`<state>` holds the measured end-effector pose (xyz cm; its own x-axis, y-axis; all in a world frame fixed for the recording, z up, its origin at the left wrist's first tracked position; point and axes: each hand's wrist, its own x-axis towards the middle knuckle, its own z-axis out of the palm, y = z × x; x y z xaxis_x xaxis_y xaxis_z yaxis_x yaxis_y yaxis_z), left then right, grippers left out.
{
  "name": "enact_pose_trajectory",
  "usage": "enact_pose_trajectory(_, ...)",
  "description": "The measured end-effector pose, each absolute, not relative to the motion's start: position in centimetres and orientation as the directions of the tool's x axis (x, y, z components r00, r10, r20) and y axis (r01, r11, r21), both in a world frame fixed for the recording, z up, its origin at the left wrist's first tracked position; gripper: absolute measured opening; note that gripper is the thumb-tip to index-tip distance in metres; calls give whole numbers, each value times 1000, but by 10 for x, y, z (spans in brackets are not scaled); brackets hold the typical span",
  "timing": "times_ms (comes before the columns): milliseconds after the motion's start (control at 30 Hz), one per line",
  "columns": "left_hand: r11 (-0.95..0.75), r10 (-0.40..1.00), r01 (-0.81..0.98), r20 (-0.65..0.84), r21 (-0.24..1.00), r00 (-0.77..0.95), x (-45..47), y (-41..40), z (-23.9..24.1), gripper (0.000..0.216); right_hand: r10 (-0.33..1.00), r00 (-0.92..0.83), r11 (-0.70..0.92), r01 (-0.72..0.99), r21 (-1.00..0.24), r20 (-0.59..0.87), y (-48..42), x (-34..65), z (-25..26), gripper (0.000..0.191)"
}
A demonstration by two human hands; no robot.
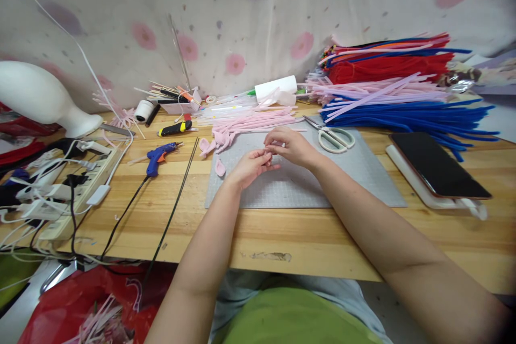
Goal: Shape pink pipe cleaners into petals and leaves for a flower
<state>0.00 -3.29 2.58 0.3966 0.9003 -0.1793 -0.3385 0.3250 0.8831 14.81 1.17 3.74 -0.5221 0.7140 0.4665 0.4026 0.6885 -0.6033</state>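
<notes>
Over the grey cutting mat [278, 188], my left hand [252, 166] and my right hand [291, 146] meet with their fingertips pinched together. Whatever they hold is too small or too hidden to make out. Left of them, a pink petal-shaped loop [220, 167] lies on the mat's edge. Behind it sit more bent pink pieces [223, 138], beside a bundle of straight pink pipe cleaners [262, 118]. Scissors [334, 138] with pale handles rest on the mat beyond my right hand.
A blue glue gun [158, 158], a yellow-black cutter [174, 128] and a thin dark rod [177, 199] lie left. Blue pipe cleaners [407, 118] are heaped back right, near a phone [439, 164]. A cabled power strip [86, 185] stands far left; a red bag [52, 301] hangs below.
</notes>
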Motion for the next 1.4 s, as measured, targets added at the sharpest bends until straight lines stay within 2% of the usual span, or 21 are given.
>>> enact_pose_trajectory(133, 320, 912, -302, -206, 898, 355, 3, -33, 25, 12, 771, -492, 615, 416, -669, 403, 9, 147, 40, 13)
enact_pose_trajectory(233, 300, 913, -241, -205, 923, 352, 4, -33, 21, 16, 817, -505, 504, 388, -771, 280, 7, 148, 43, 17)
enact_pose_trajectory(367, 191, 922, -99, -144, 977, 358, 3, -32, 16, 22, 845, -533, 248, 326, -912, 40, 11, 158, 45, 20)
enact_pose_trajectory(467, 122, 928, -8, -111, 993, 356, 2, -32, 17, 18, 801, -575, -16, 255, -967, -165, 17, 167, 44, 21)
enact_pose_trajectory(600, 174, 957, -144, -133, 974, 259, 6, -32, 18, 29, 732, -605, -345, 67, -936, -313, 22, 169, 38, 18)
enact_pose_trajectory(767, 109, 990, -227, -84, 968, 117, 8, -29, 16, 37, 739, -552, -520, -103, -848, -386, 17, 154, 32, 3)
enact_pose_trajectory(867, 9, 996, -222, 10, 975, 87, 6, -28, 15, 45, 749, -511, -568, -167, -806, -422, 13, 146, 33, 9)
enact_pose_trajectory(1067, -69, 996, -220, 81, 973, 48, 6, -26, 12, 31, 750, -460, -635, -298, -713, -475, 11, 139, 34, 17)
enact_pose_trajectory(1200, -63, 997, -254, 73, 965, 29, 8, -25, 8, 29, 723, -487, -654, -255, -712, -489, 10, 137, 30, 16)
enact_pose_trajectory(1300, -26, 1000, -310, 20, 950, -23, 10, -25, 8, 29, 785, -466, -554, -231, -800, -409, 7, 132, 26, 13)
enact_pose_trajectory(1400, 20, 996, -380, -53, 925, -78, 11, -25, 10, 29, 884, -393, -355, -206, -912, -255, 2, 125, 22, 10)
